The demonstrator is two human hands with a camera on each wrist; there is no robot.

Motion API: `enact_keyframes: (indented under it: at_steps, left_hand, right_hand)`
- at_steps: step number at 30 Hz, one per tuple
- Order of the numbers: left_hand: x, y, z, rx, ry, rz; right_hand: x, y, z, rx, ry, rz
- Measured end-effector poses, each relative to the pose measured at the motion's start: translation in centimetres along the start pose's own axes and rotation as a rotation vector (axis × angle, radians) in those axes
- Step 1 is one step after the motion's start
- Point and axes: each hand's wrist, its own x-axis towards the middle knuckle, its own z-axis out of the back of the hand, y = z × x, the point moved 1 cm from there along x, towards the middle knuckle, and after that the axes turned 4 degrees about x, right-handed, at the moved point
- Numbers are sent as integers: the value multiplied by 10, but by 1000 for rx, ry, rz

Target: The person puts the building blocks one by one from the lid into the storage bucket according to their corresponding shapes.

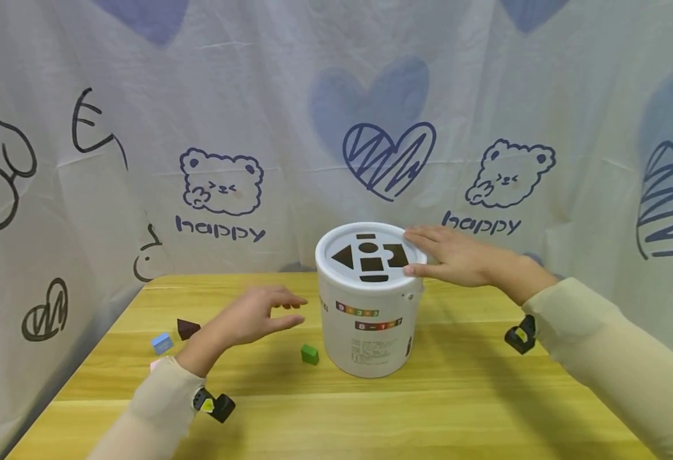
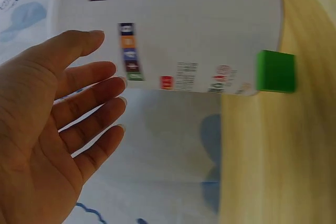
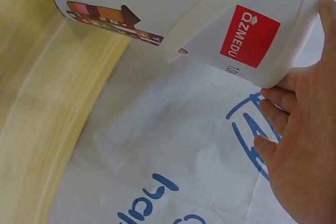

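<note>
A white plastic bucket (image 1: 336, 332) stands upright on the wooden table, its white lid (image 1: 348, 275) pierced with cut-out shapes such as a triangle, a circle and a square. My right hand (image 1: 457, 255) rests at the lid's right rim with its fingers extended; the right wrist view shows fingertips at the rim beside a red label (image 3: 250, 36). To the left of the bucket, my left hand (image 1: 258, 313) hovers with relaxed, parted fingers and holds nothing. A green block (image 1: 310, 354) lies on the table by the bucket's lower left side, also seen as a green block (image 2: 276, 71) in the left wrist view.
On the table's left part lie a blue block (image 1: 162, 344) and a dark block (image 1: 188, 329). A pink piece (image 1: 154, 365) is mostly hidden by the left sleeve. Behind the table (image 1: 313, 415) hangs a pale curtain (image 1: 290, 179) printed with hearts and bears.
</note>
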Motion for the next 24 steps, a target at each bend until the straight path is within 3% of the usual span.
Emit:
enact_keyframes:
  at_steps: [15, 24]
  left_hand:
    - [0, 8, -46, -36, 132, 71]
    - [-1, 16, -61, -50, 195, 42]
  right_hand:
    - [-2, 6, 10, -33, 4, -61]
    - [-1, 6, 10, -9, 10, -69]
